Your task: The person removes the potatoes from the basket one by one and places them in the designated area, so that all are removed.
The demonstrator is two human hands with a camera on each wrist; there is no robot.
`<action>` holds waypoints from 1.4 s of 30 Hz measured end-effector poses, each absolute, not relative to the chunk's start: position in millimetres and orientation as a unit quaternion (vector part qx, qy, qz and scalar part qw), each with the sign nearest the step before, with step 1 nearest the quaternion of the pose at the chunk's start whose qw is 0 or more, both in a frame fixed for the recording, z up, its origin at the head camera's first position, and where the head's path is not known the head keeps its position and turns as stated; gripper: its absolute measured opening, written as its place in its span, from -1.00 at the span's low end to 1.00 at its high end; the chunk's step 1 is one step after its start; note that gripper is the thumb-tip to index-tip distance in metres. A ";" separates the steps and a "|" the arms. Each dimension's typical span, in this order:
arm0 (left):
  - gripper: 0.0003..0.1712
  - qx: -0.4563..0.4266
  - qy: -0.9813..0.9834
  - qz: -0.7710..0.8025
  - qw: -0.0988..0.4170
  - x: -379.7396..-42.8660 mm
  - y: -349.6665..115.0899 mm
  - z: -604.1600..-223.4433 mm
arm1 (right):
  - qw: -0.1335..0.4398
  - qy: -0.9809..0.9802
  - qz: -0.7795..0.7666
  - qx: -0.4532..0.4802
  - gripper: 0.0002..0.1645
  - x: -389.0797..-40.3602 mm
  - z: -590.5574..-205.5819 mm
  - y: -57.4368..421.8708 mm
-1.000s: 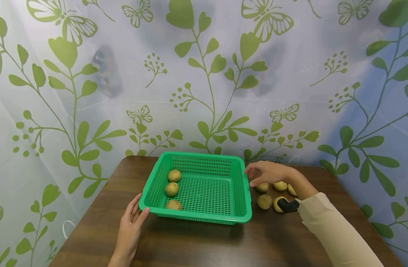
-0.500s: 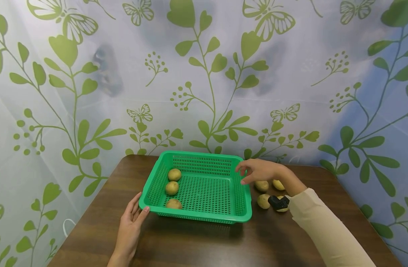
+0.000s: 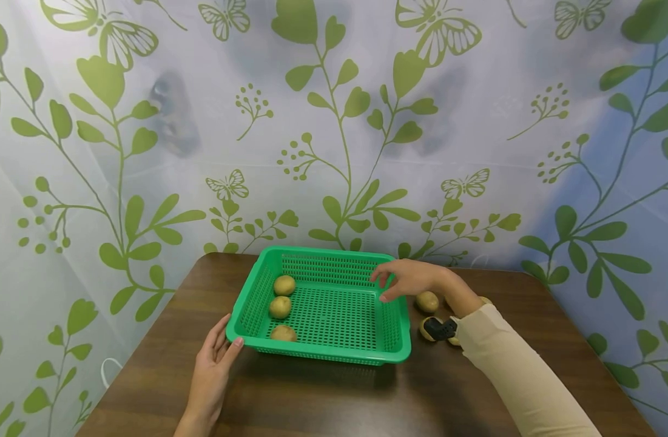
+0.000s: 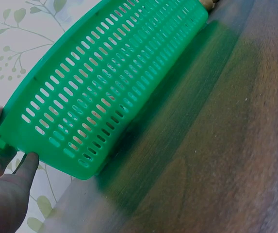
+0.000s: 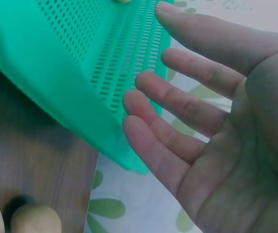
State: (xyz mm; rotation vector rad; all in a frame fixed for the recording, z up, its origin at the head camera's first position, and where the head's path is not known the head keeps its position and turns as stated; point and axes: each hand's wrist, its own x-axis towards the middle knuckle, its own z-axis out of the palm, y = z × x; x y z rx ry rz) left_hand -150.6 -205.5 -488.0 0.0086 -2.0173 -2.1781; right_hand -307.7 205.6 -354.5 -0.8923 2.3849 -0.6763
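A green plastic basket (image 3: 325, 352) stands on the table, with three potatoes (image 3: 280, 307) along the left side of its floor. My left hand (image 3: 209, 373) holds the basket's front left corner; the left wrist view shows thumb and fingers about the rim (image 4: 44, 63). Over the basket's right side hovers my right hand (image 3: 412, 279), its fingers loosely bent and apart. The right wrist view shows nothing in that palm (image 5: 236, 141), and the fingers lie beside the basket wall (image 5: 46, 82).
Several potatoes (image 3: 427, 301) lie on the brown table (image 3: 306, 400) right of the basket, some hidden by my right forearm and the black wrist device (image 3: 440, 328). A leaf-patterned curtain (image 3: 334, 145) hangs behind the table. A white cord (image 3: 104, 371) shows at the left edge.
My right hand has moved left, from beside the basket's right rim to over its inside. The left hand, the basket and the potatoes in it have stayed put.
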 end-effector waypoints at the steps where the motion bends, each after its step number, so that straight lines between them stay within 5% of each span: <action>1: -0.26 0.004 -0.677 -0.731 0.086 -150.8 -205.6 -488.2 | 0.251 0.876 -0.247 -0.329 -0.45 -308.0 -354.4 203.1; 42: -0.26 0.012 -0.678 -0.732 0.074 -153.2 -206.2 -487.3 | 0.292 0.826 -0.230 -0.423 -0.43 -337.6 -409.2 52.7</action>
